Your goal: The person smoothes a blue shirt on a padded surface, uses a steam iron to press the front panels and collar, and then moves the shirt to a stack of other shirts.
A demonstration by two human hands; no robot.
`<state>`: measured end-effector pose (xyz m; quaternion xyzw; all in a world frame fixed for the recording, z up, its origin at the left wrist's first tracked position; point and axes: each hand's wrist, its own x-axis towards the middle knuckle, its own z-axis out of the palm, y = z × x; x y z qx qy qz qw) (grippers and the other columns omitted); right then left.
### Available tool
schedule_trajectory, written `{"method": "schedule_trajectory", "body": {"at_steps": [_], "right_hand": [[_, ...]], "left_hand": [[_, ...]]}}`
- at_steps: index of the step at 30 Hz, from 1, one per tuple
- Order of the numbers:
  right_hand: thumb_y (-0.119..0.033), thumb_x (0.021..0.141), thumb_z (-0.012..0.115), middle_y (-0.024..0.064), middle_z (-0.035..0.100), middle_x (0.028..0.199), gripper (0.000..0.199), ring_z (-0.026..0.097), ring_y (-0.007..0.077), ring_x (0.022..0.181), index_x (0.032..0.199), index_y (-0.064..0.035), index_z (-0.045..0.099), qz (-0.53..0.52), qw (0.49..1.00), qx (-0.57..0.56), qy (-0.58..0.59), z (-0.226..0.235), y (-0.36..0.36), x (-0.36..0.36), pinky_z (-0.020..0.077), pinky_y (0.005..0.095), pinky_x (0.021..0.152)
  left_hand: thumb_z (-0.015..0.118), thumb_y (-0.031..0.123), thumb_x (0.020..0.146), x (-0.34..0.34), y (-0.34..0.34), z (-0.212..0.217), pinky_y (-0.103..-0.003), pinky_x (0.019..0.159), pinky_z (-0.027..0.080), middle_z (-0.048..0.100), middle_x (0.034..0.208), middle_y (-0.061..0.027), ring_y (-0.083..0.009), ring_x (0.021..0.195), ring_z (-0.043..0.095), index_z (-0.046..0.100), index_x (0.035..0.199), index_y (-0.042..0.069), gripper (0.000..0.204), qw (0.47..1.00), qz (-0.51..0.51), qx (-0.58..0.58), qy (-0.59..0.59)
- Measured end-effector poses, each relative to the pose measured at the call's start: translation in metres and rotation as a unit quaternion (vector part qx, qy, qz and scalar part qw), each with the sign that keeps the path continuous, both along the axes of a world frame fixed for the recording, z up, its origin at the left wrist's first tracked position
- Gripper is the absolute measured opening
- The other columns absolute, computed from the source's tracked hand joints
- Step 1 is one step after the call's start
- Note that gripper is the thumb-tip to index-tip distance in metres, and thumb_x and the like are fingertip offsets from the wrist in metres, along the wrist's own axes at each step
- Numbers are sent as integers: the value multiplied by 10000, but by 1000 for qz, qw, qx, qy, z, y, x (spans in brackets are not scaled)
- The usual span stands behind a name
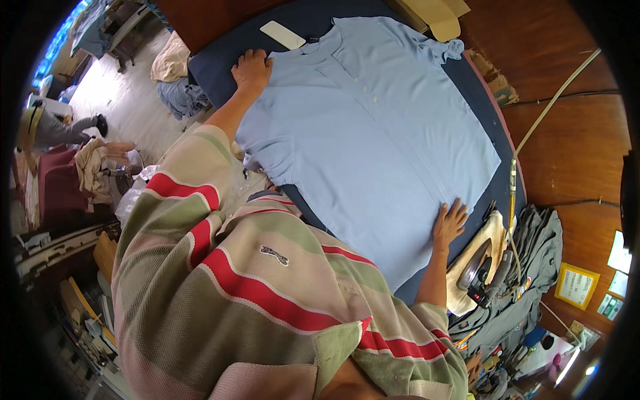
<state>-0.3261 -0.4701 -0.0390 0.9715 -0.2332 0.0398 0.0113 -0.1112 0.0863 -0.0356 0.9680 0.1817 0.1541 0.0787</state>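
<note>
A light blue short-sleeved shirt (360, 127) with a buttoned placket lies spread across a dark blue padded board (213, 70). Its neckline is toward the upper left, and its hem is toward the lower right. My left hand (253, 70) rests at the shoulder edge beside the neckline, fingers lying on the cloth and board, holding nothing. Near the hem, my right hand (450, 223) lies flat on the shirt with its fingers spread. An iron (481, 272) sits on a pale cloth pad to the right of that hand.
A white phone-like slab (283, 35) lies by the collar. A cord and hose (553, 100) run down to the iron. Grey garments (533, 253) are piled at right, and a cardboard box (437, 19) stands at the far edge. Another person's leg (67, 130) shows at far left.
</note>
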Motion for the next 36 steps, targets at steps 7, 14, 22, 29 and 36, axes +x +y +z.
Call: {"method": "schedule_trajectory", "body": {"at_steps": [7,14,22,29,36], "right_hand": [[-548,900,353,135,214,1480,645,178,332,1365,1434,-204,243,-35,992,29,113,15,-13,-2,148,579,1051],[-443,839,556,151,416,1326,628,402,332,1206,1325,-82,391,-219,933,-285,-21,130,-114,-54,368,535,929],[-399,684,671,255,567,1114,710,552,410,1011,1216,8,436,-275,954,-71,100,142,-188,-99,430,470,869],[-257,709,729,64,550,631,311,536,164,478,814,-42,530,-308,888,341,1,146,-208,-88,423,327,432],[-265,691,714,93,561,625,331,520,176,466,843,-11,565,-284,946,145,-61,128,-207,-113,408,329,424]], "left_hand": [[499,241,864,15,2,-14,-433,814,414,547,1078,-8,-208,1007,530,551,1005,158,171,998,-41,37,8],[550,167,808,2,-28,4,-419,842,389,586,1059,14,-191,955,551,590,1059,170,254,957,-245,-22,-154],[512,241,866,52,-80,-2,-423,888,399,614,1049,-42,-227,1002,564,613,1047,135,233,956,-265,-26,-119],[558,274,842,76,-102,15,-428,843,419,615,1001,-68,-258,987,569,601,1015,122,235,976,-212,-32,47],[583,344,810,53,-19,15,-434,854,400,615,1037,-31,-231,997,567,581,1104,168,342,993,-85,-5,-82]]}}
